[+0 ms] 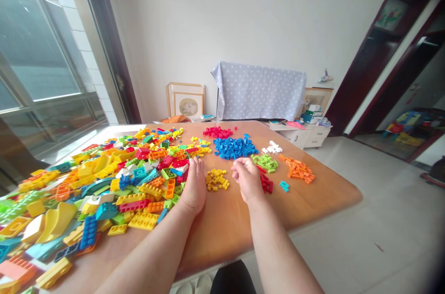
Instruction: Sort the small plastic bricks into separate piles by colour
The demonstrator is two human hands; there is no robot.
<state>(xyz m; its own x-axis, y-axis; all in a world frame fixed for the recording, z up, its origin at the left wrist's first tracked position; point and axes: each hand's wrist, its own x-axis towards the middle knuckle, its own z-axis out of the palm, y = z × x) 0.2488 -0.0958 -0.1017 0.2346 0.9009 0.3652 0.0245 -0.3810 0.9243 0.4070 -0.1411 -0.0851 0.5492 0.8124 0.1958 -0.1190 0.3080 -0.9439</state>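
My left hand point(194, 187) rests on edge on the wooden table point(313, 201), its fingers against the right side of a big mixed heap of coloured building bricks point(114, 182). My right hand point(247, 179) hovers just right of a small pile of yellow bricks point(216, 179), fingers curled; whether it holds a brick cannot be seen. Around it lie sorted piles: blue bricks point(234, 147), red bricks point(218, 132), green bricks point(264, 162), orange bricks point(297, 169), white bricks point(272, 148) and a few dark red bricks point(266, 183).
A single teal brick point(284, 186) lies near the table's right edge. Beyond the table stand a cloth-covered object point(259, 92), framed pictures point(185, 100) and a low white cabinet point(306, 134). A window is on the left, doorways on the right.
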